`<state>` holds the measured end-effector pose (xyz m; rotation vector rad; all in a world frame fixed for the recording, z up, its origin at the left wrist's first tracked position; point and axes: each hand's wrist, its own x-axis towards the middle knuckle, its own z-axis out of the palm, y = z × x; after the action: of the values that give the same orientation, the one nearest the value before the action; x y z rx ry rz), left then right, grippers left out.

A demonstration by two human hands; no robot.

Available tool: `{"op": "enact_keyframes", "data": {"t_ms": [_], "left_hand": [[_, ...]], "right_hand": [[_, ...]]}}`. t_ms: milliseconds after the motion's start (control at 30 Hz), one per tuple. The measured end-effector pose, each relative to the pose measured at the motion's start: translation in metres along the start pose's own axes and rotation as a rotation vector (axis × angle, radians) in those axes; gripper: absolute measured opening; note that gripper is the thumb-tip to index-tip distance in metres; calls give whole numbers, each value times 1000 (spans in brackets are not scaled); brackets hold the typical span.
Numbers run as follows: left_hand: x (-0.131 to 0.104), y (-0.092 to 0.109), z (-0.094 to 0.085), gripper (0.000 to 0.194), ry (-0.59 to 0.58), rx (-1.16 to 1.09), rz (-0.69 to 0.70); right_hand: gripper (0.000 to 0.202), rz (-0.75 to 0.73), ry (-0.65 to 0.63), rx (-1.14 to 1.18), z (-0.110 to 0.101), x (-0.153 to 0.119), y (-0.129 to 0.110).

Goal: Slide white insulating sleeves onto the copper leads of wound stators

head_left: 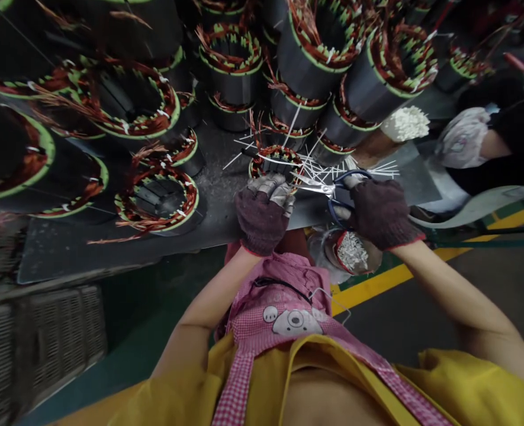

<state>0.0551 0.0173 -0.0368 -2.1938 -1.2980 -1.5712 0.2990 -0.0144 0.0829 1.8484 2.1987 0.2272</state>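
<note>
Dark red work gloves with grey fingertips cover both my hands. My right hand (375,207) holds blue-handled scissors (321,187), whose blades are parted and point left. My left hand (263,210) rests at the near rim of a small stator (283,157) with copper windings; its fingers are curled, and what they grip, if anything, is hidden. A black-and-white strip crosses the top of this stator, and reddish wires rise from its far side. Thin white sticks (317,168) lie scattered behind and to the right of it.
Many stators (157,201) stand or lie stacked on the grey table (219,148) at left and behind. A heap of short white pieces (406,124) sits at right. Below the table edge hangs a bag of white scraps (351,253). Another person's gloved hand (463,137) is at far right.
</note>
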Motion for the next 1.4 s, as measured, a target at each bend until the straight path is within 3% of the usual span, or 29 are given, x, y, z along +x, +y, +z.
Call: {"op": "enact_keyframes", "data": {"t_ms": [133,233,300,400,500,633,733,833,967,1067,1200,1400], "left_hand": [[1,0,-2,20,4,-11,-1],[3,-1,-3,24,-73,9,2],[4,-3,-6,26,-134,8,8],[7,-10,-15,27,-181,-5,26],[8,-17,-24,20,-153,-27,55],[10,-23,-31,14,-118,-72,77],[11,-28,-35,14,-130,-72,118],[17,-36,-40,12,-140,-129,158],[29,-52,-45,10,-177,-266,197],[34,-59,-45,11,-166,-322,184],[31,-62,-42,14,-151,-325,173],[27,-64,-41,11,-252,-286,105]], "right_hand": [[51,32,-76,-38,-9,10,2],[55,90,-5,-85,-22,20,7],[58,43,24,-110,-31,30,9],[62,-10,-81,-84,-35,38,17],[62,-8,-186,-35,-31,36,30],[55,-149,-117,-40,-24,36,35],[53,-218,-166,-22,-17,45,32],[53,-165,-220,14,-7,51,37],[58,-106,-156,-13,0,56,47],[61,-191,-94,22,-1,66,38],[62,-179,-39,26,-4,80,14],[60,-162,-123,41,1,69,12]]}}
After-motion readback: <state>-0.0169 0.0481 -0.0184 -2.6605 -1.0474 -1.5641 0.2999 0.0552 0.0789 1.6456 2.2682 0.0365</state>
